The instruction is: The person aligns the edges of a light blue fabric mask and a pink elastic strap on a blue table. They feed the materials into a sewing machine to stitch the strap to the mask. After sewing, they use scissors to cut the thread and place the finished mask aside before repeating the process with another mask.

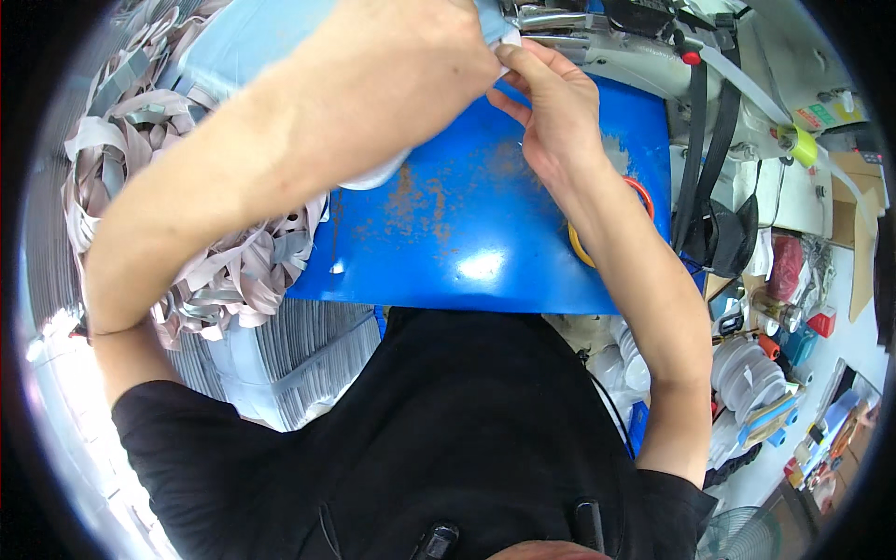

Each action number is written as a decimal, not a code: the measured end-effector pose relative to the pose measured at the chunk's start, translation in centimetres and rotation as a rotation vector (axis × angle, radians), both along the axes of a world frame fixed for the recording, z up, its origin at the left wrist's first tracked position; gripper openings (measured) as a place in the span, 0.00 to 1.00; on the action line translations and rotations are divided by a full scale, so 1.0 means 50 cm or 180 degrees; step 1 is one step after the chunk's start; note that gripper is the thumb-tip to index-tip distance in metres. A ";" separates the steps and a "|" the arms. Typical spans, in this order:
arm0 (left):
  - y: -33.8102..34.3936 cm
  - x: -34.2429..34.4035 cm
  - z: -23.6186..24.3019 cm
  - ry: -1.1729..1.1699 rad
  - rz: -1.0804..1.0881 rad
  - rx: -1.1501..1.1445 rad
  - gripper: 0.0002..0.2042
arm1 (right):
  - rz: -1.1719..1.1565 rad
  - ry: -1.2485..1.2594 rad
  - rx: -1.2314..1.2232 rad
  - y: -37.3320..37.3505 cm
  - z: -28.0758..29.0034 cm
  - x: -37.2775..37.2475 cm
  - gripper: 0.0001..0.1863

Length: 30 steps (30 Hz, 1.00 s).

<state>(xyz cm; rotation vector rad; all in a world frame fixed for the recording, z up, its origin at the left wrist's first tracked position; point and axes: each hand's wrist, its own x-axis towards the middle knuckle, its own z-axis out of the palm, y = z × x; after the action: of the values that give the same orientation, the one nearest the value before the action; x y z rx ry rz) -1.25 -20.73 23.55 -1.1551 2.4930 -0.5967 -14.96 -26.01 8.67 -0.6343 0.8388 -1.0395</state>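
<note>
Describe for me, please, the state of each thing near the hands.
Right hand, fingertips pinching a white piece
Left hand, curled, fingertips hidden
Light blue material, mostly smooth, partly hidden
Blue worktop, worn, with brown patches
Pale strips, heaped in a tangle
Black straps, hanging

A brown-scuffed, glossy blue worktop carries a red-and-yellow ring.

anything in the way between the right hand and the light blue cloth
Nothing visible: the right hand seems to pinch a white edge at the light blue cloth, close to the left hand. The left forearm crosses the cloth in this view, hiding anything behind it.
</note>
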 end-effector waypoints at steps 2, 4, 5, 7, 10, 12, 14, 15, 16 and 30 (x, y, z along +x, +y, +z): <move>0.011 -0.023 -0.033 0.0218 0.0044 -0.0167 0.14 | -0.0058 -0.0142 -0.0017 0.002 0.001 -0.001 0.11; 0.021 -0.054 -0.052 0.0543 0.0262 -0.0152 0.11 | -0.0093 -0.0335 -0.0042 0.006 -0.006 -0.002 0.12; 0.017 -0.068 -0.065 0.0706 0.0341 -0.0136 0.10 | -0.0110 -0.0379 -0.0047 0.004 -0.013 -0.005 0.13; 0.016 -0.089 -0.090 0.1013 0.0584 -0.0253 0.09 | -0.0074 -0.0483 -0.0039 0.013 -0.024 -0.008 0.14; 0.004 -0.107 -0.108 0.1384 0.0819 -0.0395 0.10 | -0.0140 -0.0479 -0.0240 0.023 -0.023 -0.014 0.17; -0.006 -0.107 -0.127 0.1682 0.0980 -0.0380 0.10 | -0.0085 -0.0097 -0.0541 0.032 -0.029 -0.030 0.18; -0.012 -0.102 -0.136 0.2010 0.1097 -0.0214 0.11 | -0.0027 0.0590 -0.1043 0.046 -0.048 -0.051 0.20; -0.009 -0.099 -0.137 0.2171 0.1181 -0.0155 0.12 | 0.0059 0.0757 -0.1232 0.054 -0.054 -0.066 0.21; 0.002 -0.095 -0.140 0.2343 0.1138 -0.0197 0.13 | 0.0149 0.0925 -0.1422 0.068 -0.059 -0.085 0.22; 0.114 -0.086 -0.159 0.2560 0.0029 -0.0355 0.15 | 0.0408 0.0360 -0.0508 0.157 -0.004 -0.128 0.14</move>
<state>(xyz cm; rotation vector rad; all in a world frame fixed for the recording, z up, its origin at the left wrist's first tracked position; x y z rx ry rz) -5.55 -15.02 15.60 -1.7059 3.1215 -0.2939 -21.35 -18.19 8.48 -0.8779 0.8072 -0.9670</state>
